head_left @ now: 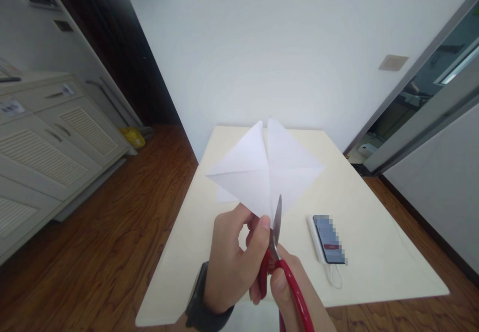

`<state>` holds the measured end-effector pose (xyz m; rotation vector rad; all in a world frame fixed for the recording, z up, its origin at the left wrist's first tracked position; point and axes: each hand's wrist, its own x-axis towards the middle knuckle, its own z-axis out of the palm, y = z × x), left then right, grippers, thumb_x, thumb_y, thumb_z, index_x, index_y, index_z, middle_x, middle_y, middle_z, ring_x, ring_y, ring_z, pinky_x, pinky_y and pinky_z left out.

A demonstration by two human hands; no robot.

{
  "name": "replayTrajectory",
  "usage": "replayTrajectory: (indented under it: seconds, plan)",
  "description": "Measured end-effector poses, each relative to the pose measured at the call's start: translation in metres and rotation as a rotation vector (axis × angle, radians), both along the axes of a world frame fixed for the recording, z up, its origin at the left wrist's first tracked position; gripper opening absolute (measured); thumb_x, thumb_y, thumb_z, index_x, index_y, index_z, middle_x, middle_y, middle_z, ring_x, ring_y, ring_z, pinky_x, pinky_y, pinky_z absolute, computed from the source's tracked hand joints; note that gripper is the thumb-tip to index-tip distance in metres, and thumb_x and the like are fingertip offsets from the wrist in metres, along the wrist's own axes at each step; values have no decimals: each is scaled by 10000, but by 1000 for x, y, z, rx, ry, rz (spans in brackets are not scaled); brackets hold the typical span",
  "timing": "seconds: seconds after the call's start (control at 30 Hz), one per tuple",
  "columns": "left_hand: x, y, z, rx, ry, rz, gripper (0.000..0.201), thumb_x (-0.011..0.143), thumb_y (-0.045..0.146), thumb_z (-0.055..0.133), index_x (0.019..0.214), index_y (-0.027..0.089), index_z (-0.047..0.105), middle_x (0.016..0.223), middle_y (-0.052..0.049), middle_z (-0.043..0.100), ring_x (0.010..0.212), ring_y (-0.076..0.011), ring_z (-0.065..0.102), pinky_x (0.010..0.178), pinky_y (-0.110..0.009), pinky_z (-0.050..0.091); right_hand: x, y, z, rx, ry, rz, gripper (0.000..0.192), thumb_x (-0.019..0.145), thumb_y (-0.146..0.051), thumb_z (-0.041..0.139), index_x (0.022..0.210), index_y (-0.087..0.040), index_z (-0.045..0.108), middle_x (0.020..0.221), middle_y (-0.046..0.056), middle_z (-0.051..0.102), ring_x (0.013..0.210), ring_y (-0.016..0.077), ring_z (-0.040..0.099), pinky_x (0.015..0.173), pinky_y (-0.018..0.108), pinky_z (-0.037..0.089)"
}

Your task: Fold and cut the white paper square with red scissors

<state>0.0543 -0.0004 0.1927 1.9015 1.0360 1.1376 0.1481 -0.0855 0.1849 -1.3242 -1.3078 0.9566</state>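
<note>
A creased sheet of white paper (pixel 243 165), turned like a diamond, is held above the table. A slit runs down from its top corner, and the two halves stand slightly apart there. My left hand (pixel 239 257), with a black band on its wrist, pinches the paper's lower corner between thumb and fingers. In my right hand (pixel 288 282) are red-handled scissors (pixel 277 222). Their blades are parted at the lower corner, close to my left thumb; one blade shows in front of the paper and the other is mostly hidden.
Beneath my hands is a cream-coloured table (pixel 187 252) against a white wall. Another piece of white paper (pixel 225 195) lies under the held sheet. A phone (pixel 329 240) with a white strap rests at the right. A louvred cabinet (pixel 48 137) stands on the left.
</note>
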Motion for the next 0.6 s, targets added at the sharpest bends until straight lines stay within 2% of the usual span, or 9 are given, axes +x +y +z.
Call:
replayTrajectory:
  seconds: [0.13, 0.33, 0.6]
  plan:
    - [0, 0, 1, -13, -9, -3, 290, 880, 255, 461, 596, 194, 469, 486, 41, 450, 447, -101, 446, 424, -215, 340, 0, 0, 0, -16, -8, -16, 417, 949, -545, 314, 932, -211, 563, 762, 27, 632, 688, 166, 578, 611, 242, 417]
    - [-1, -1, 1, -4, -17, -25, 304, 890, 254, 459, 592, 196, 438, 490, 47, 436, 452, -98, 448, 457, -226, 351, -1, 2, 3, 4, 17, 18, 452, 953, -553, 266, 892, -202, 545, 694, 17, 577, 591, 147, 536, 567, 238, 411]
    - [0, 1, 3, 10, -17, -36, 296, 885, 237, 463, 592, 194, 456, 490, 49, 440, 444, -93, 446, 439, -219, 342, -1, -1, 2, -18, -25, -13, 407, 963, -519, 288, 927, -201, 539, 787, 29, 617, 697, 159, 567, 639, 246, 432]
